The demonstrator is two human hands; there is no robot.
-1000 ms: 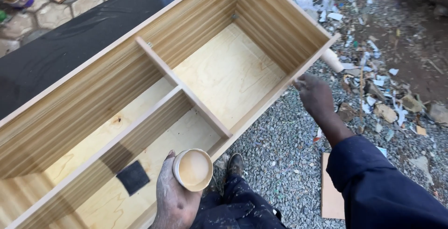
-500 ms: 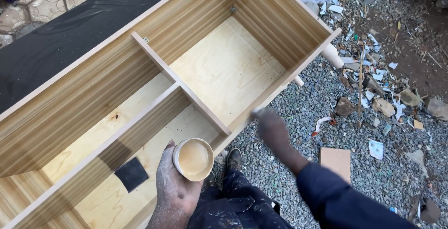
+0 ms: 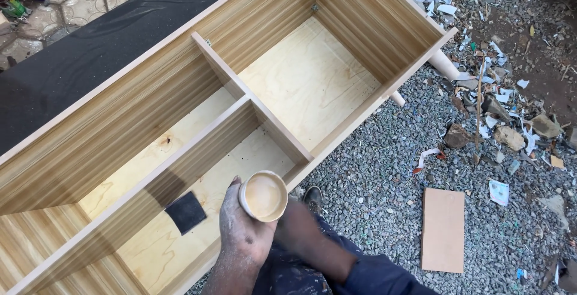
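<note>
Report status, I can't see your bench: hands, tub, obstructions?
Left hand grips open tub. Right hand blurred beside it. Cabinet rim just ahead.

striped tan wood-grain cabinet [image 3: 120, 132] with pale plywood back; cream paste in a small white tub [image 3: 263, 196]; a black square pad [image 3: 186, 212]; grey gravel [image 3: 372, 193]; dark blue sleeve [image 3: 384, 277].

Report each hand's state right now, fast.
Left hand: closed around a small round white tub of tan paste.
Right hand: blurred beside the tub; grip cannot be told.
</note>
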